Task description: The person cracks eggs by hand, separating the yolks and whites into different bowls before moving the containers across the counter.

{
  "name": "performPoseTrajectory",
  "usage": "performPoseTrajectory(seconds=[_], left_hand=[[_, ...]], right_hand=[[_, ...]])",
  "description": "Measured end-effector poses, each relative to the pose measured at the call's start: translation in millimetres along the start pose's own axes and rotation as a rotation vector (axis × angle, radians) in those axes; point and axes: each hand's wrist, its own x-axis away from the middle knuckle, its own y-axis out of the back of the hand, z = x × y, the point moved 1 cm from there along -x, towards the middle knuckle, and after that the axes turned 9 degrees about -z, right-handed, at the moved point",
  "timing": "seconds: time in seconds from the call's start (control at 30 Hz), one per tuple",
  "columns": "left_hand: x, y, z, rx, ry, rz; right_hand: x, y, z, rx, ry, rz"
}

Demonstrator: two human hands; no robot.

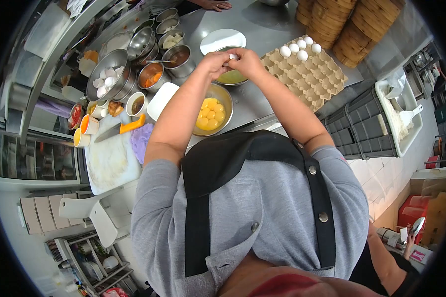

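Observation:
Both of my hands meet above a metal bowl (231,77) of clear yellowish egg white. My left hand (214,65) and my right hand (247,62) have their fingers closed round a white eggshell (233,57), mostly hidden by the fingers. Just nearer to me, a second metal bowl (226,118) holds several yolks (211,114). To the right lies a cardboard egg tray (317,81) with several white eggs (302,49) at its far end. A white oval plate (223,39) sits behind the bowls.
At left, a large bowl of shells (106,81) stands near metal pots (179,60), a white tray (162,101) and a knife (129,124) on a cutting board (111,163). Bamboo steamers (359,42) are stacked back right. Another person's hand (216,5) rests at the far edge.

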Motion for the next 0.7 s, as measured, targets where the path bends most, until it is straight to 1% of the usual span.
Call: performPoseTrajectory(seconds=[0.17,0.23,0.27,0.33,0.37,0.43,0.47,0.53,0.57,0.63,0.67,0.7], left_hand=[[-1.7,3.5,-1.5,-0.005,0.027,0.021],[-5.8,7.5,-0.7,0.029,0.052,0.045],[-5.1,8.7,-2.2,0.028,0.051,0.044],[-3.7,10.6,-6.0,0.093,0.089,0.09],[-3.0,11.4,-8.5,0.092,0.088,0.089],[-2.0,13.9,-12.1,0.08,0.11,0.081],[-2.9,16.3,-14.0,0.082,0.11,0.078],[-4.5,21.6,-18.2,0.04,0.094,0.103],[0.7,21.6,-22.7,0.041,0.094,0.1],[10.9,21.8,-32.6,0.082,0.079,0.088],[9.4,25.7,-33.2,0.083,0.078,0.085],[6.8,30.3,-33.4,0.175,0.097,0.096]], right_hand=[[-0.9,2.1,-5.5,-0.098,-0.046,0.052],[-4.7,-1.7,-17.0,-0.243,-0.144,0.077],[-5.2,-2.7,-20.0,-0.244,-0.144,0.077],[-5.9,-4.5,-26.2,-0.392,-0.211,0.09],[-4.0,-1.2,-21.7,-0.393,-0.21,0.09],[3.4,7.3,-6.8,-0.515,-0.291,0.167],[4.1,7.6,-7.6,-0.516,-0.292,0.17],[5.5,8.0,-9.2,-0.652,-0.345,0.171],[6.3,8.9,-8.9,-0.653,-0.346,0.174],[7.1,11.1,-8.0,-0.84,-0.402,0.189],[6.2,12.5,-8.4,-0.841,-0.401,0.192],[5.3,14.1,-8.7,-0.953,-0.423,0.203]])
